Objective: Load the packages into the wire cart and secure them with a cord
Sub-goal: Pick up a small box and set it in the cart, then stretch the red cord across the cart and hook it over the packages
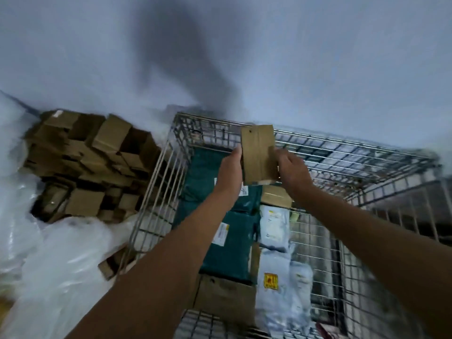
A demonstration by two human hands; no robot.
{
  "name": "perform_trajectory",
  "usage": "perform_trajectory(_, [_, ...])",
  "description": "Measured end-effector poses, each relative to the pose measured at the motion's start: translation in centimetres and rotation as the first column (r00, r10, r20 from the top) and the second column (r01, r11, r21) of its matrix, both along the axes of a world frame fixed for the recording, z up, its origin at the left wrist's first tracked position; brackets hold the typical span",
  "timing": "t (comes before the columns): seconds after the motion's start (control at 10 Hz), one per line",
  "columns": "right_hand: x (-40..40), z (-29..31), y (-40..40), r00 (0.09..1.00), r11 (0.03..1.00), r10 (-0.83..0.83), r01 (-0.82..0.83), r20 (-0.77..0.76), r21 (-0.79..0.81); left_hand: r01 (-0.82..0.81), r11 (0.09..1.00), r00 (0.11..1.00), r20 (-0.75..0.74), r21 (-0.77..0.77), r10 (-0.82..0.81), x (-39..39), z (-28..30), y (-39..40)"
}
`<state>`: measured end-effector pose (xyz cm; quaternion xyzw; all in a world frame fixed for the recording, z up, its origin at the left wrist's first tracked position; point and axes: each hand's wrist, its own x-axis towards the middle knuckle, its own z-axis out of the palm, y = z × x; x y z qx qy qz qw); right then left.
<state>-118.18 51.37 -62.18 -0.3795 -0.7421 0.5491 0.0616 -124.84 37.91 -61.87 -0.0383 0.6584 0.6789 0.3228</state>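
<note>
A small taped cardboard box (258,152) is held upright over the far end of the wire cart (156,192). My left hand (230,171) grips its left side and my right hand (291,167) grips its right side. Inside the cart lie teal mailer bags (208,172), a lower teal bag (230,250), grey-white poly mailers (276,226) and a flat brown box (276,195). Another brown box (225,297) sits at the cart's near end. No cord is visible.
A heap of small cardboard boxes (90,162) lies left of the cart against the pale wall (318,57). Crumpled clear plastic sheeting (49,253) covers the floor at the left. The cart's right wire side (367,192) stands tall.
</note>
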Motion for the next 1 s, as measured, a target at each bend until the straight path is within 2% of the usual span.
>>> perform_trajectory(0.1, [5.9,-5.0,4.4,0.991,0.995,-0.094,0.097,0.091,-0.031,0.123,0.981,0.992,-0.007,-0.152,-0.126,4.8,-5.2,5.1])
perform_trajectory(0.2, [12.2,-11.1,6.1,0.962,0.988,-0.127,0.144,0.241,-0.055,0.248,0.946,0.966,0.119,-0.207,-0.228,9.9,-11.6,7.7])
perform_trajectory(0.3, [16.8,-16.7,6.1,0.931,0.979,-0.082,0.141,0.355,-0.144,0.296,0.912,0.933,0.290,-0.286,-0.212,14.0,-17.5,8.4])
perform_trajectory(0.4, [19.3,-20.8,4.6,0.901,0.963,-0.011,0.127,0.434,-0.238,0.329,0.849,0.908,0.385,-0.414,-0.164,16.8,-21.6,7.9])
perform_trajectory(0.5, [19.8,-23.5,2.9,0.900,0.925,-0.028,0.189,0.436,-0.331,0.386,0.785,0.897,0.395,-0.485,-0.198,18.1,-23.8,7.4])
perform_trajectory(0.6, [18.0,-25.4,3.0,0.912,0.905,-0.072,0.229,0.404,-0.357,0.401,0.785,0.898,0.371,-0.472,-0.235,16.7,-25.5,8.0])
perform_trajectory(0.7, [15.8,-27.0,3.7,0.930,0.897,-0.035,0.190,0.367,-0.398,0.354,0.838,0.910,0.360,-0.415,-0.205,14.7,-26.3,9.2])
perform_trajectory(0.8, [14.5,-27.5,4.0,0.903,0.855,0.195,0.035,0.383,-0.517,0.351,0.799,0.909,0.382,-0.488,-0.166,13.6,-27.4,9.0])
perform_trajectory(0.9, [15.7,-27.2,4.5,0.784,0.868,0.367,-0.095,0.501,-0.487,0.426,0.759,0.853,0.497,-0.492,-0.157,13.9,-27.9,7.8])
perform_trajectory(1.0, [18.3,-25.5,6.2,0.667,0.869,0.455,-0.186,0.590,-0.459,0.452,0.742,0.824,0.550,-0.496,-0.135,14.8,-24.4,7.8])
